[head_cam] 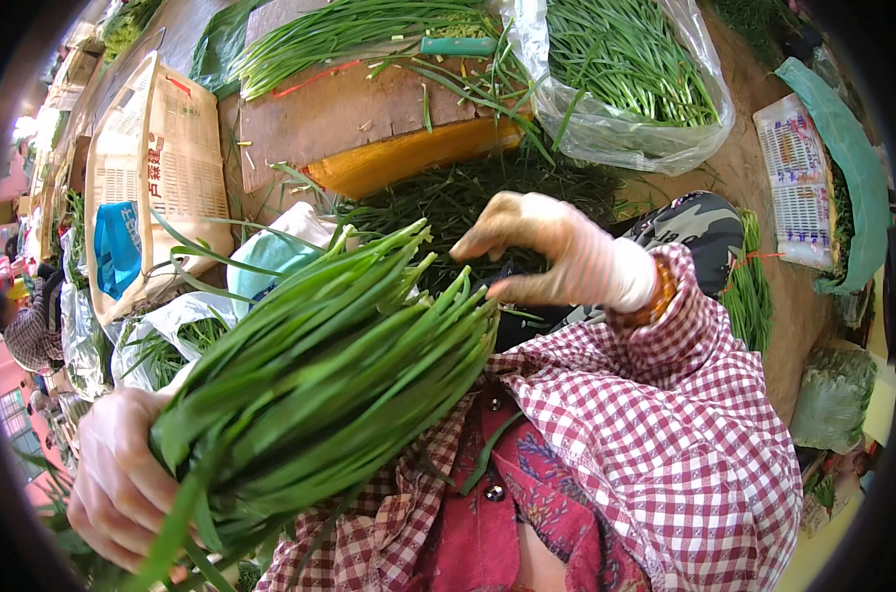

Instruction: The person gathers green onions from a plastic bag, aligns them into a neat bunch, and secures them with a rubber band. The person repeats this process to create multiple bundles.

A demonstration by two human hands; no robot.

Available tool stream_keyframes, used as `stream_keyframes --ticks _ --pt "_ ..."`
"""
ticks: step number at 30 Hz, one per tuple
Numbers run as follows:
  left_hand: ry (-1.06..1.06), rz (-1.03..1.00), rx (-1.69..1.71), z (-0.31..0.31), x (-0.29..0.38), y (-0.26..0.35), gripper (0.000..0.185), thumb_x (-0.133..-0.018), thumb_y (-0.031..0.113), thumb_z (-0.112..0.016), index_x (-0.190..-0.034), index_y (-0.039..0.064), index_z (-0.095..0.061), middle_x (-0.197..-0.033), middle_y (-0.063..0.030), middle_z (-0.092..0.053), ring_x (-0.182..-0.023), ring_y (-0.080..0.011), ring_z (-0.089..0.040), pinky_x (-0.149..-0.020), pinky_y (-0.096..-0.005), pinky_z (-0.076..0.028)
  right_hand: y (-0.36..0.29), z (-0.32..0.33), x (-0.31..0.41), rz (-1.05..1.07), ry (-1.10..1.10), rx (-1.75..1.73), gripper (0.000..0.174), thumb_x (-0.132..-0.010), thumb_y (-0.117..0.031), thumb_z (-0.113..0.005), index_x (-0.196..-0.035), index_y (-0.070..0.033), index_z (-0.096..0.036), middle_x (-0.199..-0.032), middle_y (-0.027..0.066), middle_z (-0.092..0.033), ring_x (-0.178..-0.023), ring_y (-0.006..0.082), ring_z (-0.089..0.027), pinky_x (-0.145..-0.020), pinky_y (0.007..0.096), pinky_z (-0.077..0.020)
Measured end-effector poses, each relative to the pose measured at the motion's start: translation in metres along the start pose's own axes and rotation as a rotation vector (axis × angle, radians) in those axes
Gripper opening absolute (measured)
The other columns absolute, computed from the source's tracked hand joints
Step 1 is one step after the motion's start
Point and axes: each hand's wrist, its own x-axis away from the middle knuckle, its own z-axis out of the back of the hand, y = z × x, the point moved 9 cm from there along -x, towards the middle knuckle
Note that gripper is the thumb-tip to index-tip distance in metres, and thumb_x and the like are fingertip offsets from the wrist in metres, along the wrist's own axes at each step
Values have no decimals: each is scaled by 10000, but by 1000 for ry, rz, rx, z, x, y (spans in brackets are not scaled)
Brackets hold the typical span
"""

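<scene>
A thick bunch of green garlic chives [329, 377] lies across the front of my body, its pale stalk ends towards the upper right. My left hand [126, 473] grips it by the leafy end at lower left. Beside the stalk ends, my right hand [547, 255], in a pale, partly blurred glove, has its thumb and fingers apart with nothing between them. Its thumb comes close to the stalks; whether it touches them I cannot tell. Beyond both hands, loose dark green leaves [485, 200] are heaped on the ground.
Ahead stands a wooden board [329, 118] bearing more chives and a green-handled knife [459, 46]. A clear plastic bag [633, 144] of chives is right of it. At left is a plastic crate [189, 177] bearing writing. Tied chives [747, 311] lie by my right knee; another crate [792, 177] stands farther right.
</scene>
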Motion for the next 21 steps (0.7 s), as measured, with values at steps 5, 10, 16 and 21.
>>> stream_keyframes --ticks 5,10,16,21 --pt "-64 -2 65 17 16 12 111 -889 75 -595 -967 87 -674 -898 -49 -699 -793 -167 -675 -795 -285 -518 -19 -17 -29 147 146 -39 187 -817 -95 -721 -975 -79 -622 -866 62 -629 -758 192 -629 -663 337 -499" --pt "-78 133 45 28 21 14 156 -916 86 -576 -875 133 -719 -954 -29 -692 -855 -159 -678 -864 -268 -489 33 -35 -8 -322 110 -873 139 -959 -141 -613 -1040 -59 -535 -930 48 -657 -685 79 -580 -607 209 -478" --pt "4 156 75 40 55 36 139 -897 59 -617 -859 135 -726 -902 -14 -691 -856 -143 -660 -873 -256 -486 107 -8 29 -626 74 -525 116 -949 -175 -612 -983 -73 -569 -859 56 -663 -698 134 -627 -630 259 -509" --pt "35 81 -89 45 57 40 184 -924 48 -548 -1009 113 -699 -863 -7 -726 -847 -131 -662 -872 -259 -484 84 35 19 -570 -6 745 226 -856 -254 -664 -1029 -109 -651 -969 124 -681 -848 317 -674 -761 407 -539"
